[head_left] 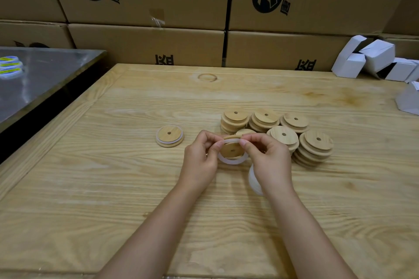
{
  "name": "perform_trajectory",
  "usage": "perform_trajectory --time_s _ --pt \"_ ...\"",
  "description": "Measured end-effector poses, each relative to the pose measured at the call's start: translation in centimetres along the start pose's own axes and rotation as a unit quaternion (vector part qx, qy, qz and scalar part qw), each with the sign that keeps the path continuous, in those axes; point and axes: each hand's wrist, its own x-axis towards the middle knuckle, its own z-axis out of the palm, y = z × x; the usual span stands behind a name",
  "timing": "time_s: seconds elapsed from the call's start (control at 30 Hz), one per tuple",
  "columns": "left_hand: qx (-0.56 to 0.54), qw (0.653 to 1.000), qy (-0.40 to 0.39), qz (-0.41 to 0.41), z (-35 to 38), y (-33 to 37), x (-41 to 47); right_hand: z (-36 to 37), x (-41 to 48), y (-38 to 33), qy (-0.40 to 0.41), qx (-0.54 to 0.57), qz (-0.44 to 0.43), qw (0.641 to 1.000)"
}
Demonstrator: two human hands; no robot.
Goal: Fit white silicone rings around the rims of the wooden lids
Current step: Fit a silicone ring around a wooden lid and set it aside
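Note:
I hold a round wooden lid (231, 150) with a centre hole just above the wooden table (113, 176), tilted toward me. A white silicone ring (231, 161) loops around it, its top stretched over the lid's upper edge. My left hand (200, 158) pinches the ring and lid on the left, and my right hand (269, 158) pinches them on the right. One lid wearing a white ring (169, 136) lies flat to the left. Several stacks of bare lids (315, 147) stand behind my right hand. More white rings (255, 182) lie partly hidden under my right wrist.
Cardboard boxes (147, 45) form a wall along the table's far edge. Folded white cartons (371, 59) pile up at the far right. A steel table (34, 81) with rolls of tape (10, 67) stands at the left.

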Motion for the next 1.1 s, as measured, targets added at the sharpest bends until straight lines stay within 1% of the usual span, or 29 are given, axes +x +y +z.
perform_trajectory --time_s 0.2,0.53,0.63,0.8,0.93,1.1 --pt "0.005 1.000 0.011 0.002 0.1 0.3 -0.1 0.0 0.1 0.1 0.005 -0.010 0.003 1.000" --pt "-0.011 0.998 0.039 -0.042 -0.4 1.0 0.1 -0.1 0.3 0.4 -0.005 -0.017 0.001 1.000" --pt "-0.034 0.996 0.053 -0.066 -0.4 1.3 0.2 -0.4 0.5 0.4 0.000 -0.019 -0.003 1.000" --pt "-0.083 0.990 0.068 -0.096 -0.5 1.6 0.6 -0.1 0.2 0.4 -0.014 -0.025 -0.021 0.999" --pt "-0.124 0.982 0.082 -0.113 -0.5 1.7 0.7 0.0 0.3 0.6 0.003 -0.012 -0.005 1.000" --pt "-0.159 0.972 0.102 -0.140 -0.4 1.5 0.8 0.2 0.3 0.5 0.005 0.025 0.013 1.000"
